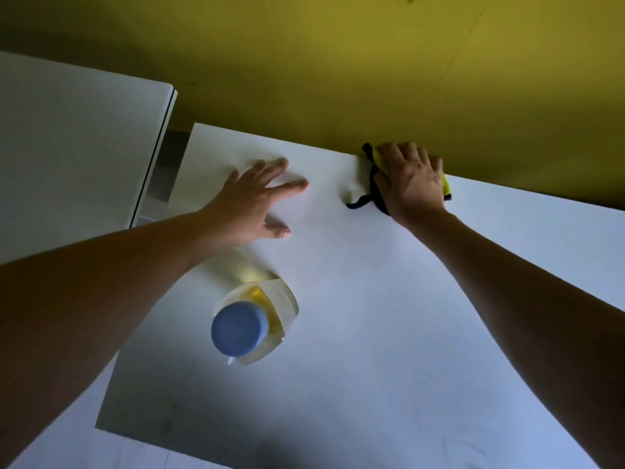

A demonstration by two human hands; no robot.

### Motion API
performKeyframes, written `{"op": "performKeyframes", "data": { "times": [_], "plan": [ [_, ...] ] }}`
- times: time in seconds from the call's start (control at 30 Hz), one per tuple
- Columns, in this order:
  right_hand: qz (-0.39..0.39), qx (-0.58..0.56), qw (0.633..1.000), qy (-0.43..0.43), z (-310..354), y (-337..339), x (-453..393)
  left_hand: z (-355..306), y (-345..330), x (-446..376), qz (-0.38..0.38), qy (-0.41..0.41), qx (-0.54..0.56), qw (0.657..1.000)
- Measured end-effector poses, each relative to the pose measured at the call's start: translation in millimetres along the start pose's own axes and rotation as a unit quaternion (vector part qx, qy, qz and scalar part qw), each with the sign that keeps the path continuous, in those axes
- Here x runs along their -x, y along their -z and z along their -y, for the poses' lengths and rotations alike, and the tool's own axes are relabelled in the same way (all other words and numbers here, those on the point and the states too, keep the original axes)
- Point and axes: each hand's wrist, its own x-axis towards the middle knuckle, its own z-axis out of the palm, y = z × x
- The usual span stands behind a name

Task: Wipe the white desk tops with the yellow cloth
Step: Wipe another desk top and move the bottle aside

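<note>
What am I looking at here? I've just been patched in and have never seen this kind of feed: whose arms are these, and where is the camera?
There is no machine: a person is working with bare hands. The one picture comes from a camera worn on the head, looking forward and down. The left hand lies flat with fingers spread on the white desk. The right hand presses a yellow cloth with dark edging at the desk's far edge, against the yellow wall. A clear bottle with a blue cap stands near the left forearm. A second white desk sits to the left, across a gap.
</note>
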Motion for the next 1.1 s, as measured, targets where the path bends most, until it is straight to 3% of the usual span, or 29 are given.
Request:
{"op": "performKeyframes", "data": {
  "times": [0.1,0.33,0.43,0.6,0.7,0.9,1.0,1.1],
  "plan": [
    [-0.012,0.01,1.0,-0.01,14,-6,-4,0,-1,-1,0.007,0.004,-0.006,1.0],
    [0.01,-0.015,0.998,0.065,85,-19,-32,-8,5,-1,0.04,0.023,-0.034,0.998],
    [0.004,-0.021,0.998,0.064,44,-10,-16,-15,19,-4,0.093,0.042,-0.027,0.994],
    [-0.031,-0.017,0.999,-0.011,-76,16,27,-32,55,-9,0.203,0.088,-0.048,0.974],
    [-0.031,-0.002,0.999,-0.03,-101,21,35,-56,71,-17,0.215,0.137,-0.06,0.965],
    [-0.016,0.013,1.0,-0.019,-69,13,22,-147,50,-37,0.116,0.108,-0.023,0.987],
    [0.001,0.0,1.0,0.022,-37,8,10,-194,-2,-34,0.017,0.13,-0.04,0.991],
    [-0.003,-0.018,0.998,0.055,-30,5,2,-224,-52,-26,-0.128,0.182,0.002,0.975]
  ]
}}
